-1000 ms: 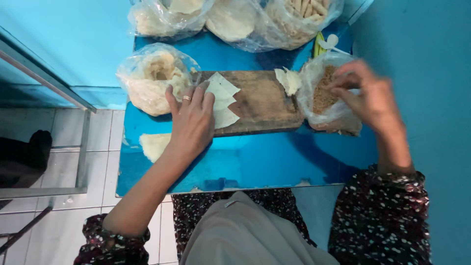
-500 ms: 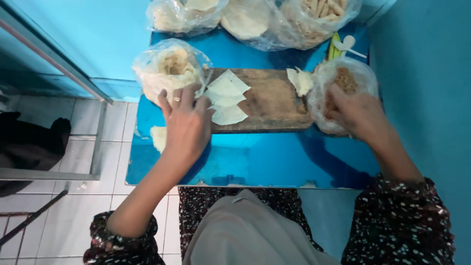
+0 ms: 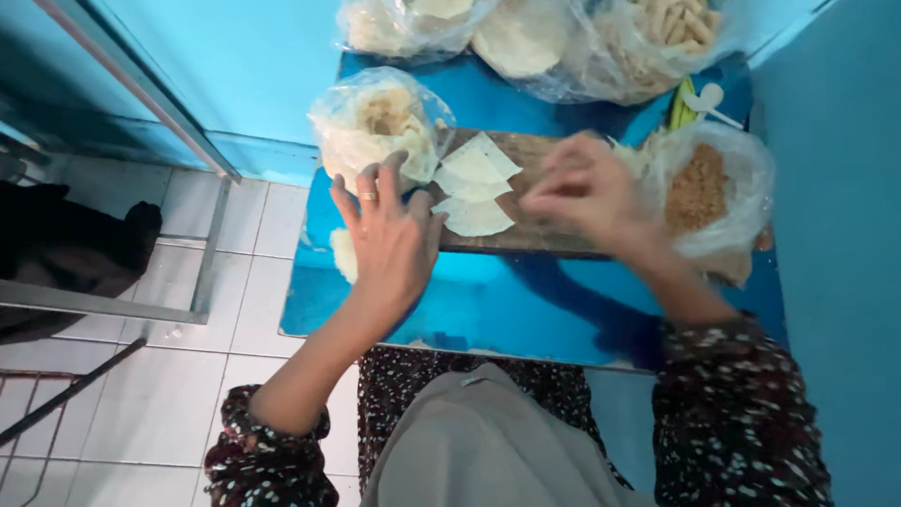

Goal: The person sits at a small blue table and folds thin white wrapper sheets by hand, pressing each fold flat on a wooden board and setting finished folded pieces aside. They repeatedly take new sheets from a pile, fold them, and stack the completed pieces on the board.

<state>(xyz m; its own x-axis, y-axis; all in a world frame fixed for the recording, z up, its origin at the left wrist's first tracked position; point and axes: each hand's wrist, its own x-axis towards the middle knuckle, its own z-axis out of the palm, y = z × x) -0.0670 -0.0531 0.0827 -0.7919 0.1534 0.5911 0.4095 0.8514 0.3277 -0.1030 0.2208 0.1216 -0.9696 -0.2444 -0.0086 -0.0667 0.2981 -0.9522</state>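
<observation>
The left hand (image 3: 389, 235) is being held flat and spread, fingers released, over the near left end of the wooden board (image 3: 526, 239), grasping nothing. Just right of its fingertips, a small stack of white dough sheets (image 3: 474, 188) is lying on the board. The right hand (image 3: 582, 192) is being held above the board, beside the sheets, fingers curled together; whether anything is being pinched cannot be told, as it is blurred. Right of it, a bag of brown filling (image 3: 699, 188) is sitting open. Beyond the left hand, a bag of dough pieces (image 3: 375, 127) is resting on the blue table (image 3: 488, 300).
</observation>
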